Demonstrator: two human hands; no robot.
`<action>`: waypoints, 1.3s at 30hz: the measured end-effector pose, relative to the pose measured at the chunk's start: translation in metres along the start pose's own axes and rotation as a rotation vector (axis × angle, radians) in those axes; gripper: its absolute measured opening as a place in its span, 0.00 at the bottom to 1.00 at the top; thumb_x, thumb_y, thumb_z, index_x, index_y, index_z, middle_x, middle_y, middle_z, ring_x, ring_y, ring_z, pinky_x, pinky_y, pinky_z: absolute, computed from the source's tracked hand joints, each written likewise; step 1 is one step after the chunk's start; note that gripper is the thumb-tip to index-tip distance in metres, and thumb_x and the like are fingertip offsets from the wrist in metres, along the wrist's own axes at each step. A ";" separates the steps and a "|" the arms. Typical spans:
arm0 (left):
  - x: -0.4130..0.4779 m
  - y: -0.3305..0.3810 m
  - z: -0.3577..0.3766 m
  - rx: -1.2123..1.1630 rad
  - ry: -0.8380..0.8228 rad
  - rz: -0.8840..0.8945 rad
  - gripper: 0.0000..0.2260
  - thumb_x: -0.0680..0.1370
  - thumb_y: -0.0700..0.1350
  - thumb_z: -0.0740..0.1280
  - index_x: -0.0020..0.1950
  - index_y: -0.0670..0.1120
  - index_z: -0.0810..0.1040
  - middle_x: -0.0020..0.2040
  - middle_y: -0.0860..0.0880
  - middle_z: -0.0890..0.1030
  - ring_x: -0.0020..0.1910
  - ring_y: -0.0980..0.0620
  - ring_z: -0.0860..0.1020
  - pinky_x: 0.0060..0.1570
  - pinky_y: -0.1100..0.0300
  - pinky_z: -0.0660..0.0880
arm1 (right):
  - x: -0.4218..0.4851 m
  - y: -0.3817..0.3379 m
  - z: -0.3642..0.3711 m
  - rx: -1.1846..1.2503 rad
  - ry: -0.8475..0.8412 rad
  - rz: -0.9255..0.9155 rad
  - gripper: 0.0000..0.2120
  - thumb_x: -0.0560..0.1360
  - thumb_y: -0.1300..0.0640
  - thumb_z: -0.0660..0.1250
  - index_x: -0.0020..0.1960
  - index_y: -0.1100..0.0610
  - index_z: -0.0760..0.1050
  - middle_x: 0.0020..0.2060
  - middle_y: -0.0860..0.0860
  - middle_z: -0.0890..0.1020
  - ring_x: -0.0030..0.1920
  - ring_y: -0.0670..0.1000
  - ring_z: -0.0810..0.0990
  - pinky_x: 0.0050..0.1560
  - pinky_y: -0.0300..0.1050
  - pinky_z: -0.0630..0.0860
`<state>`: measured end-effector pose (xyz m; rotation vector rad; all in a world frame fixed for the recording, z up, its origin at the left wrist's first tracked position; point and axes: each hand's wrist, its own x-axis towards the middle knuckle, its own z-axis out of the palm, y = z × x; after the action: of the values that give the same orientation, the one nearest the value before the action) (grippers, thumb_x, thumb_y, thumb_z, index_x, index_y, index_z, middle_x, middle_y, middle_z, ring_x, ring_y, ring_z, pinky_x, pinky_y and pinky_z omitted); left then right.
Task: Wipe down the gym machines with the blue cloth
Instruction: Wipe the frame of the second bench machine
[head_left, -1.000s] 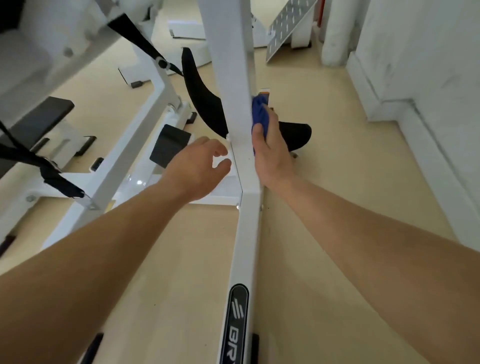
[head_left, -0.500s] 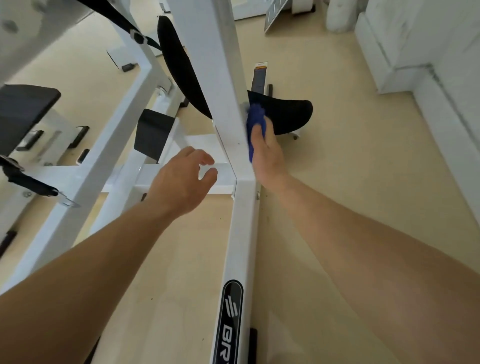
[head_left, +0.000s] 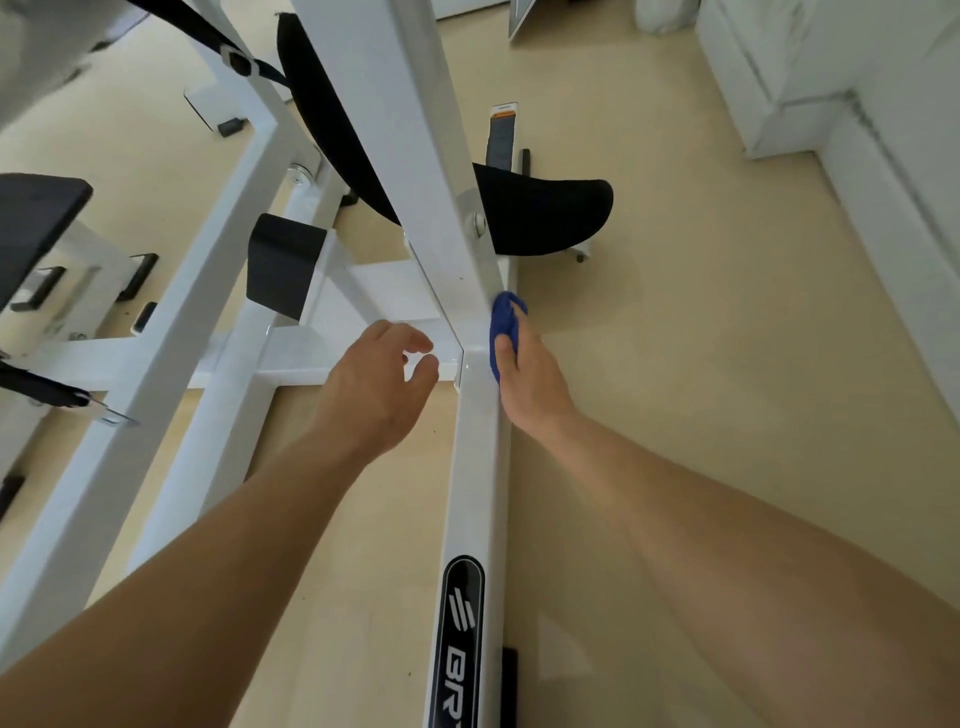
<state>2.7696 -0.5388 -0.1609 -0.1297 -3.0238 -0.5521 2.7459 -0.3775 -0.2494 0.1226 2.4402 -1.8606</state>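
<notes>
Fingers (head_left: 506, 353) of the right hand (head_left: 532, 384) curl round the blue cloth (head_left: 501, 325), thumb on top, pressing it against the right side of the white frame (head_left: 467, 291), just where the slanted post meets the floor rail (head_left: 475, 467). Left hand (head_left: 376, 384) hovers near the crossbar (head_left: 374, 291), loosely bent and holding nothing. To wipe this joint well, I would keep the cloth flat on the metal, work it round the seam, then follow the rail along the floor.
</notes>
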 end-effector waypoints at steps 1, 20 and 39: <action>-0.002 0.001 0.004 -0.012 -0.005 -0.002 0.09 0.80 0.50 0.63 0.58 0.50 0.78 0.56 0.55 0.76 0.50 0.58 0.75 0.49 0.63 0.68 | -0.003 0.008 0.002 -0.025 -0.029 0.017 0.24 0.85 0.54 0.50 0.80 0.52 0.53 0.73 0.51 0.70 0.69 0.52 0.71 0.58 0.34 0.63; -0.016 -0.010 0.029 -0.027 -0.067 -0.018 0.09 0.81 0.46 0.60 0.57 0.50 0.78 0.55 0.54 0.76 0.49 0.54 0.77 0.48 0.57 0.72 | -0.017 0.034 0.000 -0.012 -0.138 0.206 0.24 0.85 0.55 0.51 0.80 0.50 0.55 0.75 0.54 0.68 0.73 0.55 0.67 0.73 0.48 0.63; -0.165 0.019 0.001 0.003 -0.370 -0.238 0.12 0.82 0.46 0.58 0.60 0.47 0.78 0.58 0.45 0.77 0.57 0.43 0.76 0.57 0.51 0.73 | -0.174 -0.043 -0.053 -0.349 -0.430 0.132 0.16 0.73 0.62 0.69 0.60 0.55 0.80 0.48 0.48 0.82 0.47 0.48 0.78 0.43 0.32 0.69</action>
<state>2.9359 -0.5322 -0.1682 0.1490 -3.4275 -0.5988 2.9140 -0.3417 -0.1761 -0.1211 2.3331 -1.2277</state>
